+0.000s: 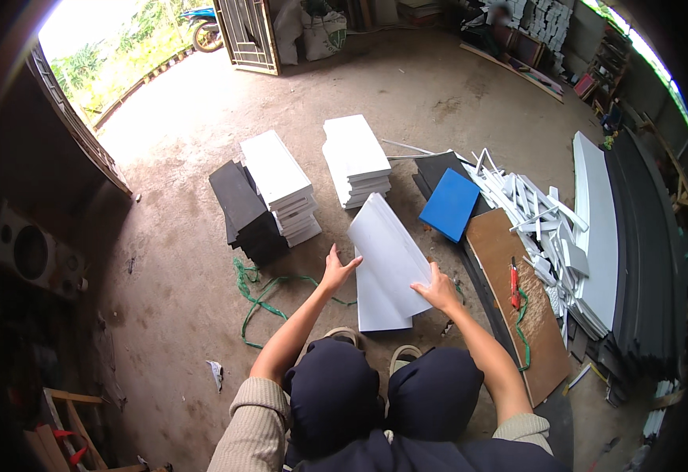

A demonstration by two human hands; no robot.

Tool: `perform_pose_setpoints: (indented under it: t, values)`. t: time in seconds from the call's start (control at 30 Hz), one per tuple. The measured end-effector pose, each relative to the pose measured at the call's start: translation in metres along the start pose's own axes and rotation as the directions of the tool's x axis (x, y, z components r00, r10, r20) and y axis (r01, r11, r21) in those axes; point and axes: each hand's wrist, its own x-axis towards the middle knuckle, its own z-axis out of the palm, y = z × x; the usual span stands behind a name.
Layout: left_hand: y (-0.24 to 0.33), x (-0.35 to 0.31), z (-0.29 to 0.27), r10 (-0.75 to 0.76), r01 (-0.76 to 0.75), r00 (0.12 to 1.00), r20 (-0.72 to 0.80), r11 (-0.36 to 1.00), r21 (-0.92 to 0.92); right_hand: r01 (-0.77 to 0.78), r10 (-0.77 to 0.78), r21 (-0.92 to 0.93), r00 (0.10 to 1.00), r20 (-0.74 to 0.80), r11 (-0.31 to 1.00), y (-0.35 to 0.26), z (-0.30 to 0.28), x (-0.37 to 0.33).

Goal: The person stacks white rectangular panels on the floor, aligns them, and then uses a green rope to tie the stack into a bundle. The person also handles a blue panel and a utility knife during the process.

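In front of my knees are several white sheets point(387, 252), fanned a little, with the upper ones turned against those beneath. My right hand point(437, 289) grips their right edge, its thumb on the top face and the fingers partly hidden behind. At the left edge my left hand point(338, 270) is open, fingers spread upward and thumb tip at the sheets' side. Beyond the sheets stand two white stacks, one point(356, 153) straight ahead and one point(275, 177) further left. A stack of black sheets point(240, 200) leans beside the left one.
Green twine point(253, 303) lies loose near my left forearm. To the right are a blue board point(450, 204), a brown board point(517, 315) with a red cutter knife point(514, 283), a heap of white offcuts point(545, 228) and long white strips point(596, 228). A speaker point(35, 250) stands far left.
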Motion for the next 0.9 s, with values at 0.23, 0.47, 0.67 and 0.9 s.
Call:
perform_pose_setpoints:
  t: [0.23,0.47,0.67,0.9]
  values:
    - [0.089,0.011,-0.020,0.316,0.046,0.824,0.470,0.790,-0.612,0.195,-0.176,0.651,0.980,-0.094,0.734,0.010,-0.004,0.009]
    - [0.057,-0.004,-0.010,0.481,-0.455,0.856,0.190,0.875,-0.168,0.196,-0.166,0.582,0.981,-0.105,0.789,0.002,0.006,0.046]
    - [-0.014,0.007,0.010,0.532,-0.531,0.826,0.189,0.845,-0.057,0.214,-0.268,0.443,0.961,0.063,0.871,0.019,0.049,0.054]
    - [0.026,0.035,-0.002,0.381,-0.390,0.893,0.238,0.921,-0.012,0.122,-0.126,0.545,0.992,-0.030,0.830,0.006,0.035,0.086]
